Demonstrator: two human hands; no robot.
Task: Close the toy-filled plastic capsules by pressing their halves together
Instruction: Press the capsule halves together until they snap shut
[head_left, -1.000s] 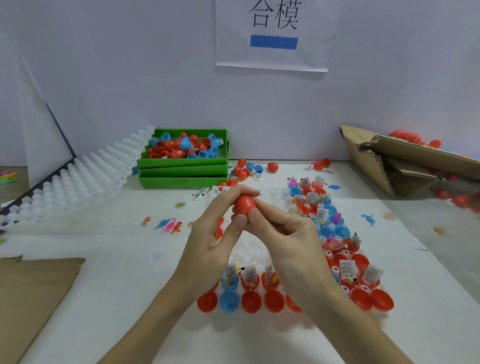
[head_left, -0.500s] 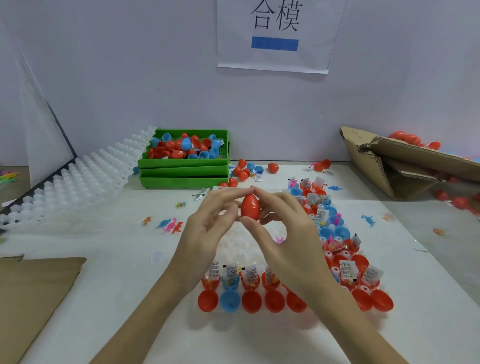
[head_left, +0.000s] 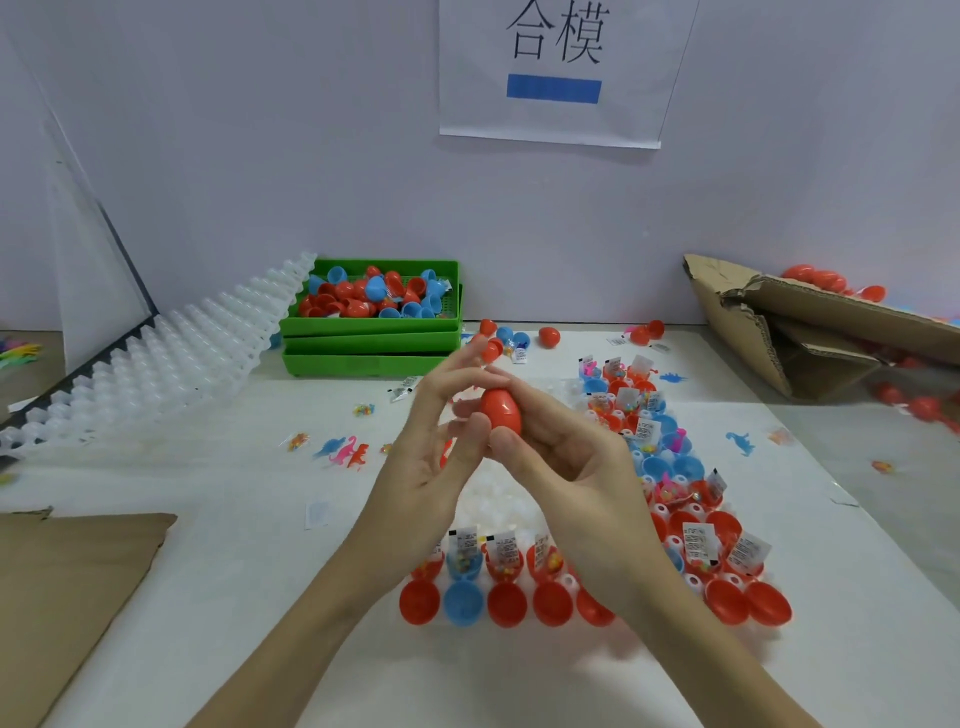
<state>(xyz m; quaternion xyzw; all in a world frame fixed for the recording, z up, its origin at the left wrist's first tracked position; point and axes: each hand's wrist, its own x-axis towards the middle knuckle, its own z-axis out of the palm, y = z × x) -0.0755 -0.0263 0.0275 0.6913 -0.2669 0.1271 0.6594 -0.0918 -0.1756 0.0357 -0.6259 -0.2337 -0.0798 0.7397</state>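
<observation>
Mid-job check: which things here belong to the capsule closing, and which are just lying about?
In the job:
red capsule, held by both hands
left hand
right hand
open toy-filled capsules in the white tray

Lying about:
green bins of loose halves
torn cardboard box
toy dinosaurs
wall sign

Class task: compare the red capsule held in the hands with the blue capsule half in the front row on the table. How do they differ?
The red capsule is closed into a whole egg; the blue capsule half is an open cup. The red capsule is gripped by the left hand and right hand above the table; the blue capsule half lies in the tray row. Colours differ. Both are smooth plastic.
</observation>
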